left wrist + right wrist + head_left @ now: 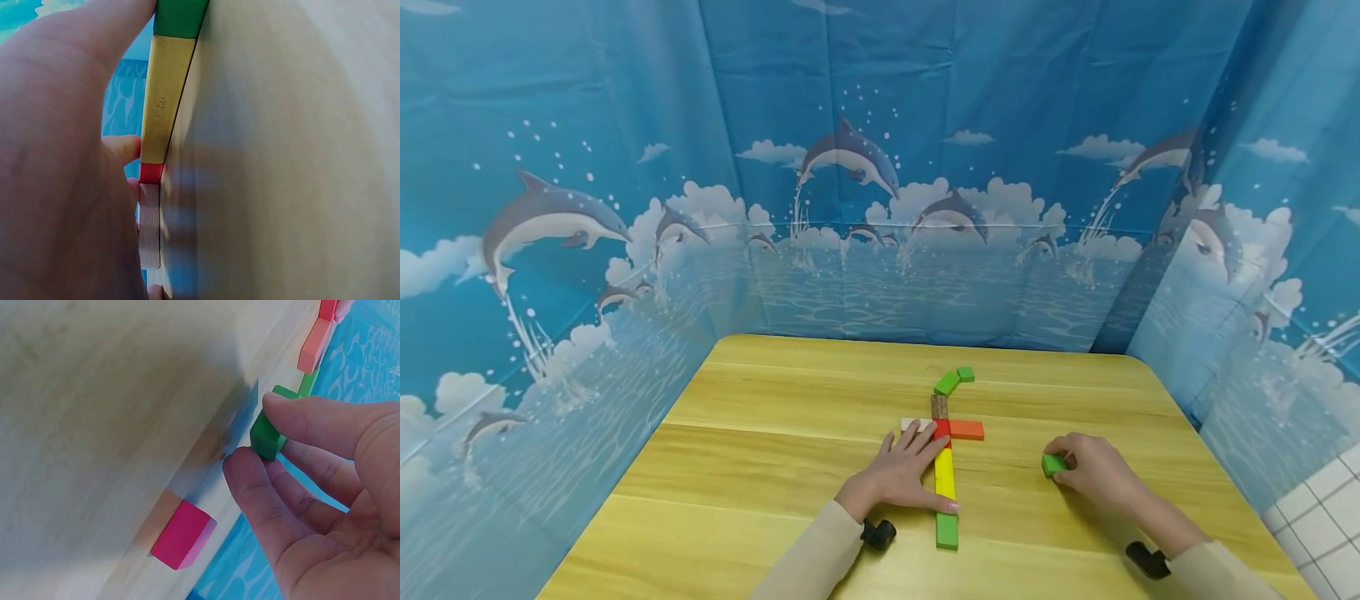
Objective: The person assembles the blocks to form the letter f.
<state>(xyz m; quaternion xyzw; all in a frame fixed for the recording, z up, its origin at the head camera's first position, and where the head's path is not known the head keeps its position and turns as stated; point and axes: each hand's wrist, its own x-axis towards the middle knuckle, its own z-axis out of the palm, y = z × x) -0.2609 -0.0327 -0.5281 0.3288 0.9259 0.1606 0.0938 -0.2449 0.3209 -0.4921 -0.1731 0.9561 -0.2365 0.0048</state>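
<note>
My left hand (901, 477) lies with spread, straight fingers over a line of flat wooden blocks. Its fingertips touch around a red block (942, 429) and a pale block (910, 423), while the thumb reaches the lower end of a yellow block (944, 473). Below that sits a green block (947, 532). To the right, my right hand (1099, 472) pinches a small green block (267, 436) between thumb and fingers. Whether this block touches the table I cannot tell. In the right wrist view, a pink block (184, 536) lies near that hand; the head view does not show it.
An orange block (967, 430) extends right from the red one. Above it stand a brown block (939, 407), a tilted green block (947, 383) and a small green block (966, 374). A dolphin-print curtain (880, 283) hangs behind the wooden table (760, 408).
</note>
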